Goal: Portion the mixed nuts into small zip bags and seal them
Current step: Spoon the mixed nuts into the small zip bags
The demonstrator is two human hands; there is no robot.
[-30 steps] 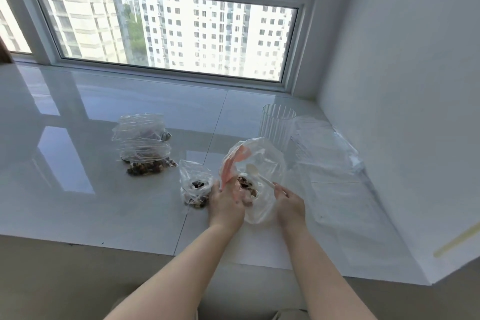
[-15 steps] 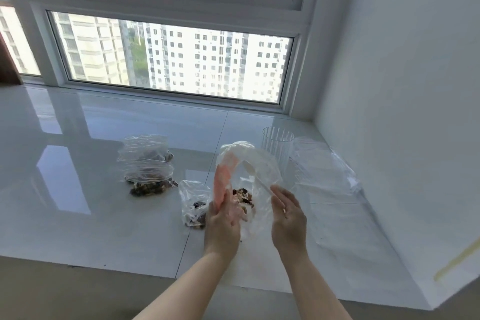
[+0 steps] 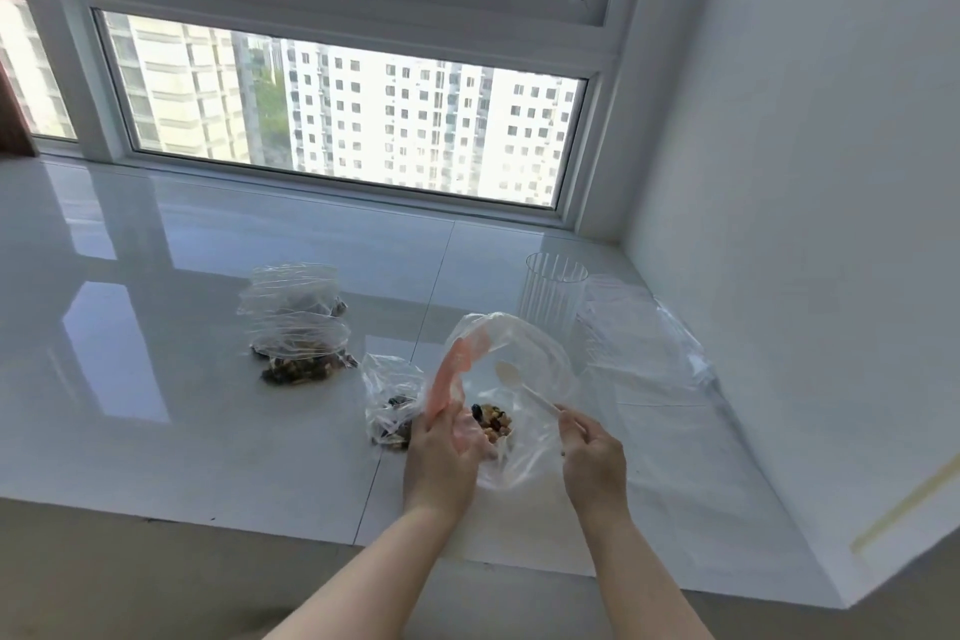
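Left hand (image 3: 441, 452) grips the near left side of the big bag (image 3: 511, 379), fingers curled round the plastic by its pink strip, likely to keep the mouth propped open for scooping. Right hand (image 3: 592, 457) pinches the handle end of a spoon (image 3: 524, 387); the bowl of the spoon is inside the big bag, above the nuts (image 3: 493, 422), and looks empty, so probably about to dip for another scoop. The nuts sit in a small heap at the bottom of the big bag, just beside the left hand's fingers.

Counts, all relative to the big bag:
- 1 small bag (image 3: 392, 398) just left of it, touching or nearly so, a few nuts inside, top looks unsealed; probably the one being filled, kept close for a short carry.
- 2 filled bags (image 3: 298, 327) further left, one overlapping the other, set aside; seals too small to judge.
- 1 clear ribbed cup (image 3: 553, 294) just behind it, looks empty.
- Stack of empty bags (image 3: 639, 348) to the right, by the wall; number can't be told.
- 1 spoon.

All of it rests on the white sill (image 3: 156, 405).
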